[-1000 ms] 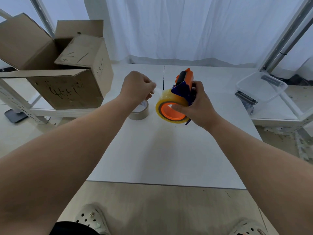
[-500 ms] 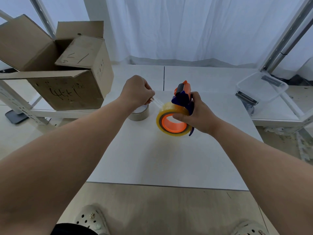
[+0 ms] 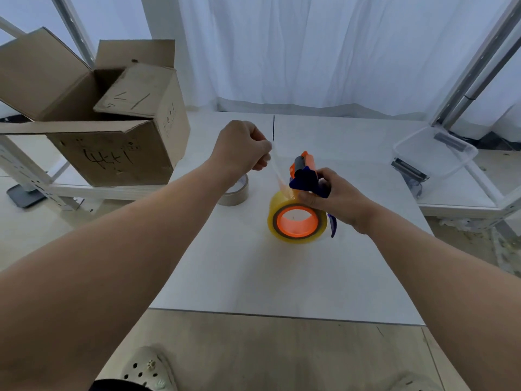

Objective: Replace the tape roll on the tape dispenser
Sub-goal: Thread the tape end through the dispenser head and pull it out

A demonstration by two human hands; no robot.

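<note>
A yellowish clear tape roll (image 3: 298, 237) sits on the orange hub of a blue and orange tape dispenser (image 3: 305, 172), which rests on the white table (image 3: 253, 272). My right hand (image 3: 335, 198) grips the dispenser's body from the right. My left hand (image 3: 242, 150) is up and to the left of the dispenser, pinching the loose end of the clear tape strip (image 3: 277, 170), which stretches up from the roll. A nearly used-up tape roll (image 3: 235, 193) lies flat on the table under my left wrist, partly hidden.
An open cardboard box (image 3: 112, 128) stands on a low shelf at the left. A clear plastic bin (image 3: 434, 156) rests on a shelf at the right. White curtains hang behind the table. My shoes show near the front table edge.
The dispenser has come down from the air onto the table. My left hand has taken the tape's end and drawn a strip up and left from the roll.
</note>
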